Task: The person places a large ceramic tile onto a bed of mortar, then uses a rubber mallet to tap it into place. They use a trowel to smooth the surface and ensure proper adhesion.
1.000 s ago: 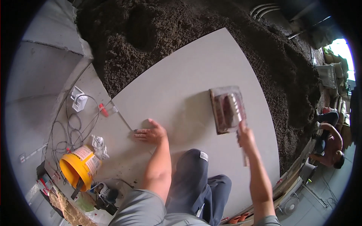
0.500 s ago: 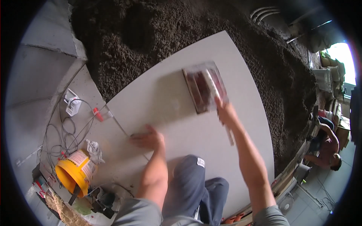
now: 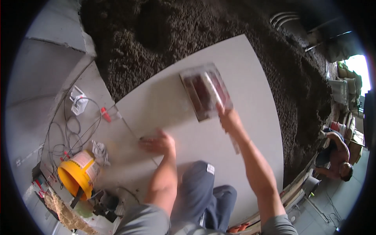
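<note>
Under both arms lies a large pale floor tile (image 3: 250,129), its far edges bordering dark loose mortar (image 3: 129,58). My right hand (image 3: 231,121) is wrapped round the light handle of a rectangular tamper (image 3: 201,92) with a reddish-brown, grey-edged flat head. Motion blurs the tamper; whether it touches the tile or is just above it, I cannot tell. Near the joint with the neighbouring tile, my left hand (image 3: 158,143) rests palm down, fingers stretched out and slightly blurred, holding nothing. My bent knees are at the tile's near side.
At left, a yellow bucket (image 3: 76,174) lies tipped beside a crumpled white rag (image 3: 100,152). Looped cable (image 3: 68,131), a white plastic device (image 3: 79,100) and a red-ended object (image 3: 105,114) lie nearby. A grey wall bounds the left. Another person (image 3: 338,154) crouches at far right.
The tamper and my right hand have shifted slightly left over the tile. My left hand stays near the joint, and the whole view has shifted a little.
</note>
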Motion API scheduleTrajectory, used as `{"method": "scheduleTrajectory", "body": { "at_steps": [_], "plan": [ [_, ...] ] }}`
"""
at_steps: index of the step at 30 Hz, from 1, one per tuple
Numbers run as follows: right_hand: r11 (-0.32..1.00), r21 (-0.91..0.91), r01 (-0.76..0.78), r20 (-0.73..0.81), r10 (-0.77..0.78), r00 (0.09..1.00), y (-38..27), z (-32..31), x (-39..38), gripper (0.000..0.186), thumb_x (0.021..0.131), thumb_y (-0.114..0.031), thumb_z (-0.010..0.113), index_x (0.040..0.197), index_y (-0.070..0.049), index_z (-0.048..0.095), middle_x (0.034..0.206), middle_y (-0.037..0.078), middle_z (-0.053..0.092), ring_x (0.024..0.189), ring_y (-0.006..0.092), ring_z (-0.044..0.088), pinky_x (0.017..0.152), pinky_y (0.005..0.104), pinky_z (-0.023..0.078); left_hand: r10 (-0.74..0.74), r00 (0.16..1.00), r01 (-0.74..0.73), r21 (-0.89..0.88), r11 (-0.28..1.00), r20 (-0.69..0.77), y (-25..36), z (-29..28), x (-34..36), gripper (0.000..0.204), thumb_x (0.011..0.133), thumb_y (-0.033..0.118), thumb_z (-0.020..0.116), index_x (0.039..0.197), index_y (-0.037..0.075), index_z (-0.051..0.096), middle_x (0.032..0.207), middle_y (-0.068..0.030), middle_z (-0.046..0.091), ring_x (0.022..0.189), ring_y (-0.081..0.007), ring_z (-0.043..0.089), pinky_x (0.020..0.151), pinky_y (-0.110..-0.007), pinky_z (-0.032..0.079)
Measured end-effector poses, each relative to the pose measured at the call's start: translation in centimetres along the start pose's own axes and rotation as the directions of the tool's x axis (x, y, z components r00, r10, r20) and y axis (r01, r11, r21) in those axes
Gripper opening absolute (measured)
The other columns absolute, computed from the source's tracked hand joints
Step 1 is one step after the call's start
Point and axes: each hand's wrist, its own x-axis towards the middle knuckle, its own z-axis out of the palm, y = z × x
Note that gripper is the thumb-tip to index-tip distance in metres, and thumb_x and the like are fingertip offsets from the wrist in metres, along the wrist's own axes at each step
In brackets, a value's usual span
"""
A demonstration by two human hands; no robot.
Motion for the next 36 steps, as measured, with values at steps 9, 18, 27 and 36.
{"method": "scheduleTrajectory", "body": {
  "at_steps": [9, 18, 27, 36],
  "plan": [
    [0.772, 0.119, 0.625, -0.318, -0.567, 0.760, 6.8, 3.4, -6.6, 0.059, 0.102, -0.053, 0.039, 0.096, 0.002, 0.058, 0.060, 0.010, 0.058, 0.055, 0.0206, 0.059, 0.052, 0.0340, 0.045, 0.014, 0.999, -0.017, -0.062, 0.998, -0.042, 1.1, -1.0, 0.4, 0.101, 0.091, 0.062, 0.041, 0.148, -0.017, 0.012, 0.156, -0.0373, 0.010, 0.147, -0.0479, 0.009, 0.120, -0.055, 0.007],
    [0.958, 0.071, 0.279, 0.192, -0.288, 0.938, -7.4, 0.6, -8.5, 0.051, 0.100, -0.043, 0.046, 0.089, 0.004, 0.060, 0.063, 0.018, 0.055, 0.059, 0.0315, 0.057, 0.062, 0.0395, 0.048, -0.013, 1.000, 0.013, -0.033, 0.999, -0.021, 0.2, -0.3, 0.3, 0.099, 0.092, 0.058, 0.042, 0.148, -0.017, 0.010, 0.157, -0.0366, 0.008, 0.148, -0.0480, 0.006, 0.120, -0.053, 0.004],
    [0.867, -0.411, 0.281, 0.054, -0.285, 0.957, 5.4, 6.7, -3.2, 0.051, 0.100, -0.046, 0.047, 0.088, 0.003, 0.059, 0.076, 0.029, 0.063, 0.076, 0.0514, 0.059, 0.070, 0.0536, 0.048, 0.055, 0.985, -0.077, -0.133, 0.988, -0.165, 0.9, -0.8, 1.1, 0.093, 0.091, 0.051, 0.048, 0.148, -0.015, 0.017, 0.153, -0.0386, 0.015, 0.145, -0.0510, 0.014, 0.118, -0.057, 0.011],
    [0.884, 0.226, 0.409, -0.010, -0.417, 0.909, -6.2, -3.8, -9.6, 0.046, 0.099, -0.044, 0.055, 0.085, 0.000, 0.055, 0.065, 0.017, 0.055, 0.059, 0.0241, 0.053, 0.059, 0.0394, 0.045, 0.005, 0.975, -0.010, -0.020, 1.000, -0.221, -2.4, 3.7, 1.4, 0.092, 0.095, 0.058, 0.040, 0.150, -0.013, 0.016, 0.157, -0.0359, 0.009, 0.146, -0.0511, 0.011, 0.118, -0.059, 0.010]
  ]
}}
